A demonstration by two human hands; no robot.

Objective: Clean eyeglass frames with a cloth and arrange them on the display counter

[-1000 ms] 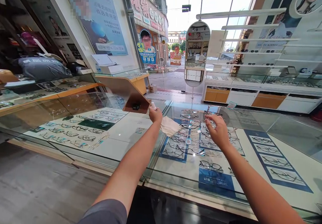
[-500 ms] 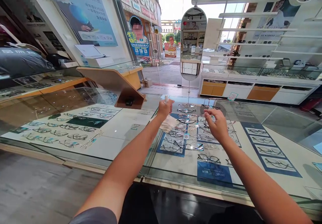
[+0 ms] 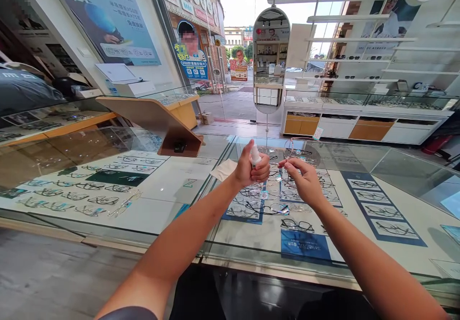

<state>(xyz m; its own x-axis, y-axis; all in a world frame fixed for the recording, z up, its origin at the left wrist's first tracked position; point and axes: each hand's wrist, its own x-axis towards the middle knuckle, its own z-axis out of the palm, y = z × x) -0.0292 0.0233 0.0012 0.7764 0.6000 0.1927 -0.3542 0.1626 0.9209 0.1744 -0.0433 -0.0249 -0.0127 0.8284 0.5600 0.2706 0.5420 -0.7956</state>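
Observation:
My left hand (image 3: 252,167) is wrapped round a small spray bottle (image 3: 255,154) with a white nozzle, held upright over the glass counter. Just left of it, a pale cleaning cloth (image 3: 223,170) lies on the glass. My right hand (image 3: 304,178) pinches a thin reddish pair of glasses (image 3: 292,140) by one part, its fingertips close to the bottle. From the glasses hangs a small white tag (image 3: 318,133). Much of their frame is too fine to make out. Below both hands, inside the case, are rows of glasses (image 3: 268,209).
The glass display counter (image 3: 172,236) runs across in front of me. A brown angled stand (image 3: 151,119) rises on its left part. An oval mirror (image 3: 271,61) stands behind the counter, and shelves with eyewear (image 3: 355,59) line the right wall. At far left a person (image 3: 28,90) bends over.
My left hand has moved right with the spray bottle, towards the glasses. The cloth that was beneath that hand now lies apart on the glass. My right hand has shifted slightly left.

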